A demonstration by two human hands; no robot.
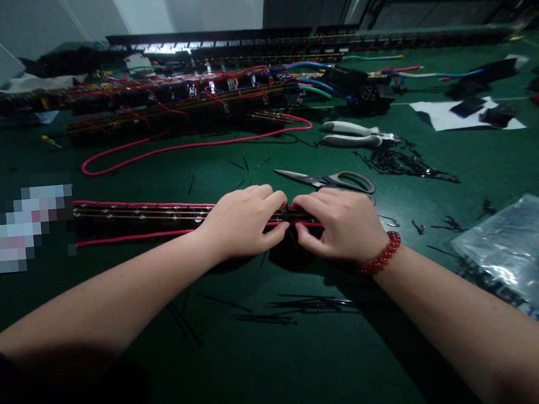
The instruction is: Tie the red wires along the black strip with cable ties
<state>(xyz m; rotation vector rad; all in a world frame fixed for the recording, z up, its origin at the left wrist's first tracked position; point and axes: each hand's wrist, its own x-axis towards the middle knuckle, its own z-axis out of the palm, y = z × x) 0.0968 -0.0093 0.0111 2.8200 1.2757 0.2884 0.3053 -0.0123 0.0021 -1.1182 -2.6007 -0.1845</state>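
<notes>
A long dark assembly (159, 218) lies across the green table, with brass-coloured rods along its top and a red wire along each long edge. My left hand (247, 221) grips it near its right part, thumb at the near edge and fingers over the far edge. Close beside it, my right hand (346, 224) pinches the same assembly in the same way, a red bead bracelet at its wrist. Only a narrow gap separates the two thumbs. Whatever lies under the palms is hidden. Just behind my right hand rest scissors (326, 180), partly covered by it.
Grey-handled pliers (355, 134) lie beyond the scissors, beside a pile of black clippings (401, 160). Thin black cable ties (310, 303) are scattered in front. At right is a clear plastic bag (526, 256). More wired assemblies (178, 106) and a looped red wire (153, 152) stretch across the back.
</notes>
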